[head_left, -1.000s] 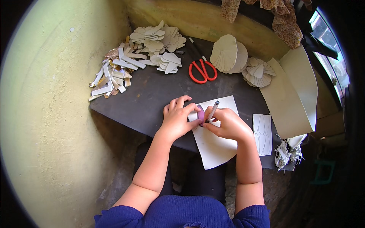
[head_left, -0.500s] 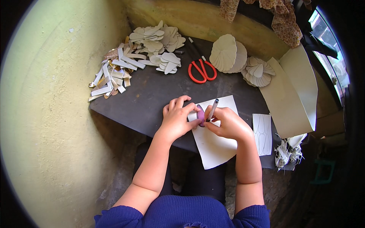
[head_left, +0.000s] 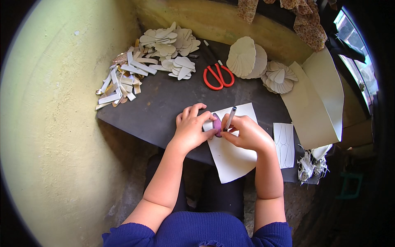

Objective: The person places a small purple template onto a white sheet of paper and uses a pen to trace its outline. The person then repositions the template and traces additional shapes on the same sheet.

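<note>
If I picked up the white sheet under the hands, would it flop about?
Probably only a little: the white sheet pokes past the edge of the dark table without clearly drooping, so it seems fairly stiff. It's likely light too, because it looks thin.

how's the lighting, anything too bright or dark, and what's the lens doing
In the head view, the upper-right window looks brightest, the white paper is clear, the lower-right floor sinks into shadow, and the fisheye blackens the corners.
</note>
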The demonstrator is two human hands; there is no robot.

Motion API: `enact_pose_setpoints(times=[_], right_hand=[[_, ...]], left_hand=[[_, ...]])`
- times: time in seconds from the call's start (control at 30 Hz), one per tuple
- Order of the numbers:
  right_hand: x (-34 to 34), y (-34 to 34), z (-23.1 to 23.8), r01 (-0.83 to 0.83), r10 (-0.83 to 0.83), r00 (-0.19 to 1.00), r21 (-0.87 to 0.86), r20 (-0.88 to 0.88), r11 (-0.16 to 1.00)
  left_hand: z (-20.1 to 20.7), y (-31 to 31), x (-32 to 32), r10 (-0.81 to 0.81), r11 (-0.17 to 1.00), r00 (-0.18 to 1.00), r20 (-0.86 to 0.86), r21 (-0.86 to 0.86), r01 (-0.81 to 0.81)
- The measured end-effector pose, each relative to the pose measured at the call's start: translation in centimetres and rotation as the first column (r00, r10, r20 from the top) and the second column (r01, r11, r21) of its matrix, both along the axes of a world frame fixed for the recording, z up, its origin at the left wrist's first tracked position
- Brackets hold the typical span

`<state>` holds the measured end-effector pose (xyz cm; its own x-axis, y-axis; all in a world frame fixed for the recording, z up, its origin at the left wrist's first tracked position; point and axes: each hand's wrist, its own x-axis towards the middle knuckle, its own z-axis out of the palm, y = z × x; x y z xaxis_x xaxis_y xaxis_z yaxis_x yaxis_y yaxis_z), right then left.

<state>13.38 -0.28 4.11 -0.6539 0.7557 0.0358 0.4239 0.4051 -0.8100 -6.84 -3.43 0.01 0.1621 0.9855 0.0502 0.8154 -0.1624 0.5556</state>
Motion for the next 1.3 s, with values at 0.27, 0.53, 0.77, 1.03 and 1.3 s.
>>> enact_pose_setpoints(times=[0.27, 0.53, 0.77, 1.03, 1.3], right_hand=[[0.3, 0.4, 0.0, 0.005, -0.006, 0.999, 0.023, 0.042, 1.0], [0.7, 1.0, -0.6, 0.077, -0.077, 0.997, 0.035, 0.011, 0.996], [0.5, 1.0, -0.2, 0.148, -0.149, 0.989, 0.081, 0.007, 0.986], [-0.3, -0.2, 0.8, -0.001, 0.001, 1.0, 0.013, 0.0, 1.0], [-0.4, -0.2, 0.0, -0.012, 0.008, 0.999, 0.079, 0.047, 0.997]], left_hand=[[0.1, 0.0, 0.0, -0.001, 1.0, 1.0, 0.006, -0.011, 0.001], [0.4, 0.0, 0.0, 0.004, 0.999, 1.0, 0.002, -0.044, -0.004], [0.6, 0.0, 0.1, 0.005, 0.999, 1.0, 0.007, -0.041, -0.005], [0.0, 0.0, -0.1, -0.002, 1.0, 1.0, 0.006, -0.007, 0.002], [0.0, 0.0, 0.0, 0.001, 1.0, 1.0, 0.009, -0.008, -0.001]])
